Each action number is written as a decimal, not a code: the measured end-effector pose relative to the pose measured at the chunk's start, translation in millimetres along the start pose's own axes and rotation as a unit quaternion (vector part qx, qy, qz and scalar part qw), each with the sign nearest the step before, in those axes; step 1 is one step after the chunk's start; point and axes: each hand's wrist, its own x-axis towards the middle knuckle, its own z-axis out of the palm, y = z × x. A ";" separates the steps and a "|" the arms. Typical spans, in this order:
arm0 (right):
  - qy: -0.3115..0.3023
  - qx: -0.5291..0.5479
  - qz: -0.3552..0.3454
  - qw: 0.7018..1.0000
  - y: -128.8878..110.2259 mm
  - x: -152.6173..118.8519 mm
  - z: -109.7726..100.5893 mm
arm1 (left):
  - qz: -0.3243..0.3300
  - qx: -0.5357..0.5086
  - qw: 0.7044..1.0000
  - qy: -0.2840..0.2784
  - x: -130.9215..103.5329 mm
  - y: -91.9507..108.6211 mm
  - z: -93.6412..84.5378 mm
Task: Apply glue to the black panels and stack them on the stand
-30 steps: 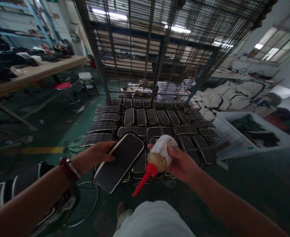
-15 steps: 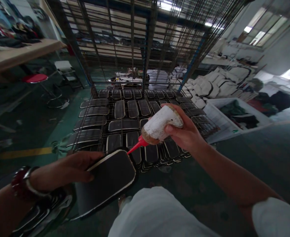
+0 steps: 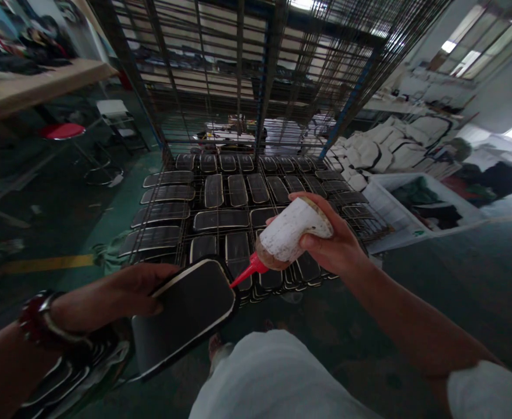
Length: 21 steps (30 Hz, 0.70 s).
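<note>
My left hand (image 3: 138,294) grips the left edge of a dark rounded panel (image 3: 190,311) with a pale line along its border; the fingers are partly hidden behind it. In my right hand (image 3: 330,238) is a white squeeze bottle (image 3: 293,233), stained brown at both ends and tilted down to the left. Its red nozzle (image 3: 249,269) points at the panel's upper right edge, with the tip at the pale border line. Whether the tip touches cannot be made out. Beyond the hands, similar panels (image 3: 221,220) lie in rows on a wire rack (image 3: 181,233).
More panels are stacked at lower left (image 3: 50,381). Upright wire grids (image 3: 238,75) rise behind the rack. A white bin (image 3: 426,230) with dark cloth stands at right, near a pile of white pieces (image 3: 369,148). A red stool (image 3: 63,131) and a table (image 3: 42,87) are at left.
The nozzle tip has moved down along the panel's right border, and my right hand with the bottle has shifted slightly right and down. My left hand still holds the panel.
</note>
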 end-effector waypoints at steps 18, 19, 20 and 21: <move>0.204 0.044 -0.037 0.977 40.3 4.9 0.5 | -0.039 0.122 0.990 -0.057 10.5 -7.4 -6.1; 0.208 0.044 -0.037 0.976 41.6 4.7 1.1 | -0.036 0.115 0.991 -0.057 10.5 -8.1 -6.0; 0.212 0.045 -0.037 0.975 42.9 4.2 1.9 | -0.032 0.114 0.991 -0.058 10.4 -8.9 -5.6; 0.217 0.047 -0.036 0.974 44.2 3.3 2.7 | -0.027 0.118 0.991 -0.060 10.4 -9.8 -5.2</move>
